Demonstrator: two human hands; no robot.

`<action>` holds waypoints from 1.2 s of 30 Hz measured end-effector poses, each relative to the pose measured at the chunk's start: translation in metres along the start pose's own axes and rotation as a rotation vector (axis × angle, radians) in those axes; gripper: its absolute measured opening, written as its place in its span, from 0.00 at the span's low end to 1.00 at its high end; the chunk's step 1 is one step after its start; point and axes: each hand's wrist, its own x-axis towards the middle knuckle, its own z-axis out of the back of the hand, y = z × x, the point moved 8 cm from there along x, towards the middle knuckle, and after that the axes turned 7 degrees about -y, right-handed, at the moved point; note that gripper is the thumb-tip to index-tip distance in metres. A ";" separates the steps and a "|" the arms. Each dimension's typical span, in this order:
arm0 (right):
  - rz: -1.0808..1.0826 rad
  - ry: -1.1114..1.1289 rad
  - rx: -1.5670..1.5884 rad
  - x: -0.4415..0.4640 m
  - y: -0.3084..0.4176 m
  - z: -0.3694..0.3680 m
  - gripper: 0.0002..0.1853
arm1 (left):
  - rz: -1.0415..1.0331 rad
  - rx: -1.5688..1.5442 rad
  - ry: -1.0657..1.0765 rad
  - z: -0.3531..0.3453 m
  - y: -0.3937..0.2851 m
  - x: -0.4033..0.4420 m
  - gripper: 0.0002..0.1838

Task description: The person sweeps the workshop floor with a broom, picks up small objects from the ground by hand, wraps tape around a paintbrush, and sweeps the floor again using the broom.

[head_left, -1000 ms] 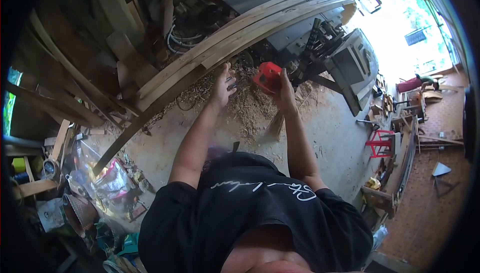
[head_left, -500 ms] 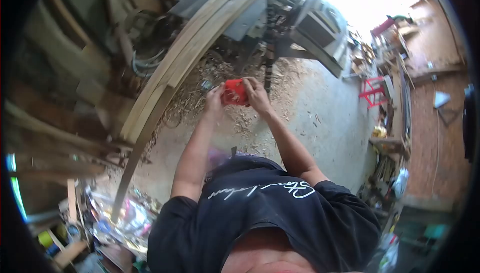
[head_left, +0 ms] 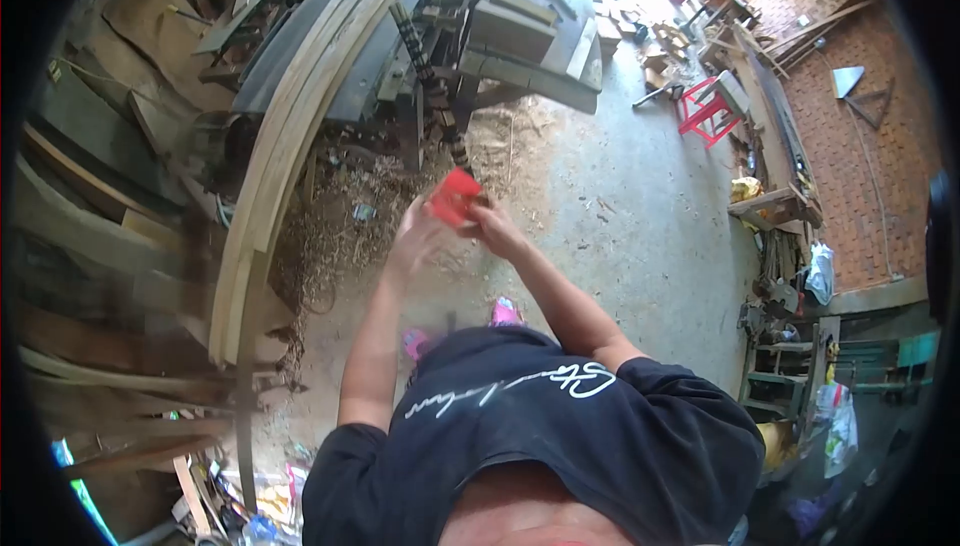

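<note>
A small red boxy object (head_left: 454,198), blurred by motion, is held out in front of my body, above the floor. I cannot make out its exact kind. My right hand (head_left: 492,226) grips its right side and lower corner, fingers curled around it. On the other side, my left hand (head_left: 416,234) is smeared by motion, its fingers closed against the object's left edge. The object is tilted, and the fingers hide part of its lower side.
Long wooden boards (head_left: 290,116) run along my left. Ahead stands a workbench (head_left: 530,41) with wood pieces on it. Wood shavings (head_left: 345,186) cover the floor near it. A red stool (head_left: 705,111) and stacked timber (head_left: 775,116) stand at right.
The view has shifted, showing more floor and my pink footwear. The red object has tilted between my hands, and my left hand sits lower beside it.
</note>
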 end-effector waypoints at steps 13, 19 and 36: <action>-0.045 -0.091 -0.078 -0.007 0.109 0.228 0.33 | -0.416 0.411 0.083 -0.220 0.049 0.086 0.47; 0.351 -0.156 -0.297 -0.026 0.180 0.273 0.24 | -0.369 0.933 0.352 -0.352 0.102 0.079 0.56; 0.066 -0.092 0.303 0.073 0.254 0.474 0.30 | 0.324 0.194 0.541 -0.522 0.200 0.245 0.33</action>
